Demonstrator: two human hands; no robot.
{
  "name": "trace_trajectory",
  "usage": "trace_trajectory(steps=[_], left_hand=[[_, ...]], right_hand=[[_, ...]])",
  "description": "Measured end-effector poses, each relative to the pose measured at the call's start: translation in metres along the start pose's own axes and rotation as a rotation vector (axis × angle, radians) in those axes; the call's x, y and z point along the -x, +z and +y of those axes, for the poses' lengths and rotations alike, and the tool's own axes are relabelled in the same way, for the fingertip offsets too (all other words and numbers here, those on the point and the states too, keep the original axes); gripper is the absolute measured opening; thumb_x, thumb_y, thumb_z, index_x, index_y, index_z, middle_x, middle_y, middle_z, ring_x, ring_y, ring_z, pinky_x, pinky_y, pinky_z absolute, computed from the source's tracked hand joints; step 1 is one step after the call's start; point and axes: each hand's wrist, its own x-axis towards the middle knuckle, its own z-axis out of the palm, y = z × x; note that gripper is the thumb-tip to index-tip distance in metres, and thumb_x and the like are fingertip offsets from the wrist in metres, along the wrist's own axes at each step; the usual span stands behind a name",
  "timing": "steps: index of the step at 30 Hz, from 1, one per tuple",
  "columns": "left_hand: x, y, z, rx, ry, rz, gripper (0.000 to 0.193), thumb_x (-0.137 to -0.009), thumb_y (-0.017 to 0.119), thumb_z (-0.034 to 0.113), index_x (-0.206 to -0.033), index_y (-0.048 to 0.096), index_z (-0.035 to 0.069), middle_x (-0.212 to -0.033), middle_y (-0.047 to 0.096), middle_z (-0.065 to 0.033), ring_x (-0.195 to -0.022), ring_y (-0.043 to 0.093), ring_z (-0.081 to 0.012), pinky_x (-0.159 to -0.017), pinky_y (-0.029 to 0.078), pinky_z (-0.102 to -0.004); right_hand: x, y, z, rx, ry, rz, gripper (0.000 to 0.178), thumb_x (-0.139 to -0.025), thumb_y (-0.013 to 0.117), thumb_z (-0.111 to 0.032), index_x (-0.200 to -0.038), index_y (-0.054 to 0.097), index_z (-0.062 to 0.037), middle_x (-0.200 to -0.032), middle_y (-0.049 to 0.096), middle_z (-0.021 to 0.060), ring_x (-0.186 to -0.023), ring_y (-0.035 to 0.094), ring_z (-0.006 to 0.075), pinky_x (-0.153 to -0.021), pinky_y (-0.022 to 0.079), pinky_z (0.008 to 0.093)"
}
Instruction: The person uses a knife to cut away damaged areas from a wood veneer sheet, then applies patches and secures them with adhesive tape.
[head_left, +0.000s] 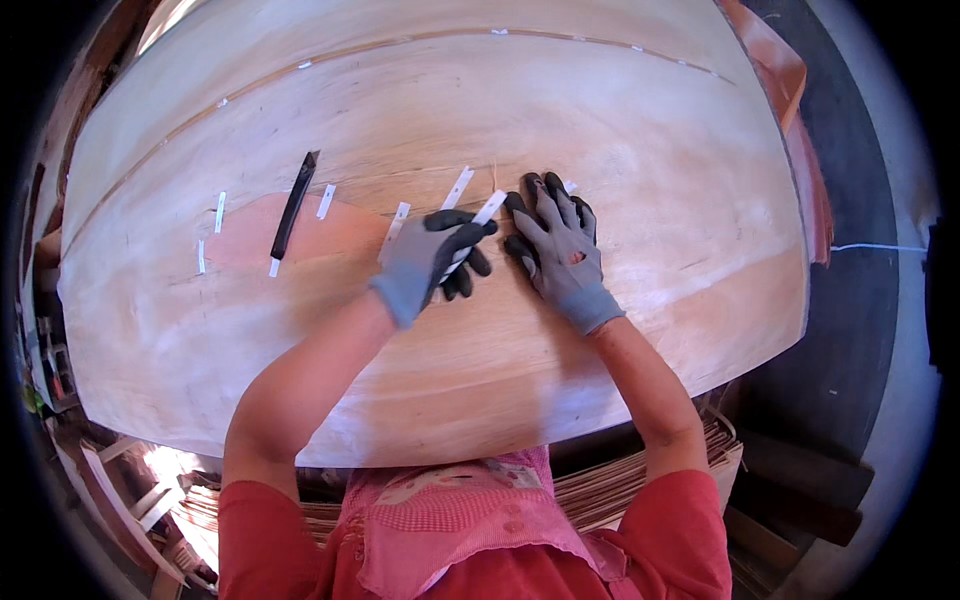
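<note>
A large sheet of pale wood veneer [420,370] lies under both my hands. My left hand [432,258], in a grey glove with black fingertips, is closed with its fingers curled around a strip of white tape [489,207]; one end sticks out toward my right hand. My right hand [562,245], gloved the same way with a small hole on its back, rests on the veneer with fingers stretched out. Short white tape pieces [457,187] stick to the sheet around my hands. To the left, a black cutter knife [292,210] lies across a redder veneer patch [340,229].
A long taped seam [400,41] curves across the far part of the sheet. Stacked thin veneer sheets [610,488] show below the near edge. More reddish veneer [785,70] sticks out at the far right, beside a dark surface [850,290].
</note>
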Motion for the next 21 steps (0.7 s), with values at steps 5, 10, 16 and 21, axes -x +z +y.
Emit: trace_trajectory(steps=[5, 10, 16, 21], left_hand=[[-0.03, 0.016, -0.006, 0.075, -0.068, 0.098, 0.026, -0.09, 0.062, 0.022, -0.103, 0.064, 0.0, -0.065, 0.065, -0.0124, -0.04, 0.056, -0.0179, -0.033, 0.037, -0.027], [-0.032, 0.017, -0.003, 0.051, -0.05, 0.111, 0.03, -0.09, 0.062, 0.027, -0.106, 0.066, 0.002, -0.07, 0.067, -0.0132, -0.042, 0.057, -0.0187, -0.033, 0.038, -0.0275], [-0.008, 0.008, -0.011, -0.045, -0.178, 0.14, 0.03, -0.091, 0.061, 0.028, -0.105, 0.066, 0.003, -0.071, 0.068, -0.0144, -0.041, 0.059, -0.0199, -0.031, 0.039, -0.0282], [0.006, -0.002, -0.019, 0.028, -0.096, 0.122, 0.029, -0.091, 0.061, 0.028, -0.105, 0.067, 0.003, -0.07, 0.067, -0.0133, -0.039, 0.057, -0.0187, -0.03, 0.039, -0.0272]], right_hand=[[0.002, -0.002, 0.0, 0.015, -0.004, 0.004, 0.054, -0.088, 0.063, -0.029, -0.137, 0.05, -0.0121, -0.15, 0.035, 0.0165, -0.142, 0.028, 0.0352, -0.111, 0.026, 0.0527], [-0.002, 0.001, -0.002, -0.034, -0.11, 0.017, 0.067, -0.087, 0.062, -0.026, -0.145, 0.035, -0.0049, -0.151, 0.035, 0.0147, -0.142, 0.029, 0.0326, -0.112, 0.027, 0.0491], [-0.005, 0.002, -0.001, -0.057, -0.082, -0.006, 0.069, -0.088, 0.062, -0.025, -0.146, 0.032, -0.0039, -0.15, 0.038, 0.0135, -0.141, 0.032, 0.0287, -0.112, 0.027, 0.0467], [-0.002, 0.002, -0.004, -0.078, -0.022, 0.079, 0.071, -0.087, 0.063, -0.027, -0.147, 0.032, -0.0033, -0.147, 0.04, 0.0158, -0.139, 0.035, 0.028, -0.112, 0.027, 0.0461]])
